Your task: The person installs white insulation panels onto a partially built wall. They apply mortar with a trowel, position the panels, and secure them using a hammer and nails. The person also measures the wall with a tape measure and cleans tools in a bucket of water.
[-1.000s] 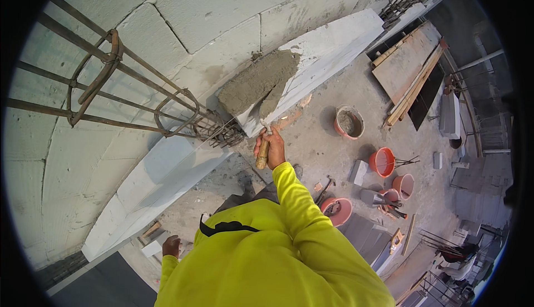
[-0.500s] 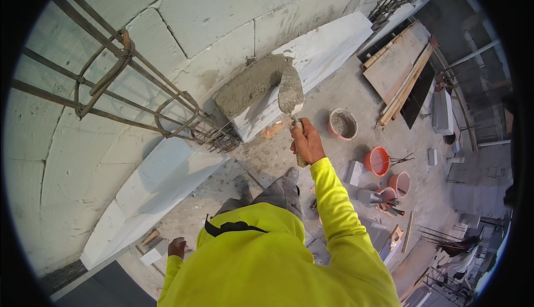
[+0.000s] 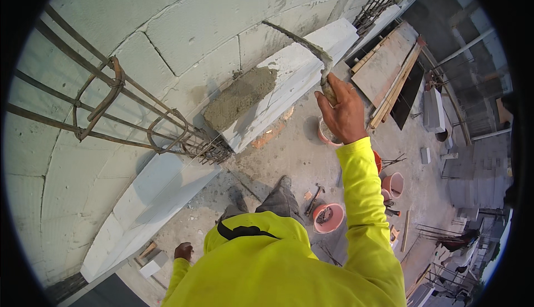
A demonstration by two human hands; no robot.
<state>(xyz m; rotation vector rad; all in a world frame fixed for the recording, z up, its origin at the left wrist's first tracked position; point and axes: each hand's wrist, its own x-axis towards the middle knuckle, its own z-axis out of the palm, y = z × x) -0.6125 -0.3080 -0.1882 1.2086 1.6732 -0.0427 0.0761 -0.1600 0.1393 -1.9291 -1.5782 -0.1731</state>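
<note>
My right hand (image 3: 344, 112) is closed round the handle of a mortar-smeared trowel (image 3: 303, 42). Its blade, seen nearly edge-on, is above a low course of white blocks (image 3: 300, 62) along the wall. On the near part of those blocks lies a patch of wet grey mortar (image 3: 240, 98), left of the trowel. My left hand (image 3: 183, 251) hangs low at my side, its fingers curled, with nothing visible in it. It is nearest to a loose white block on the floor.
A rebar cage (image 3: 114, 98) juts out at the left, between two low block runs. Buckets stand on the floor, including a pink one (image 3: 328, 218) beside a hammer (image 3: 315, 198). Boards (image 3: 386, 67) lean at the far right. The block wall (image 3: 194, 28) rises on the left.
My right hand has moved right with the trowel, whose blade has turned from over the mortar to edge-on. The mortar's right end now shows. A pink bucket and hammer have come into sight.
</note>
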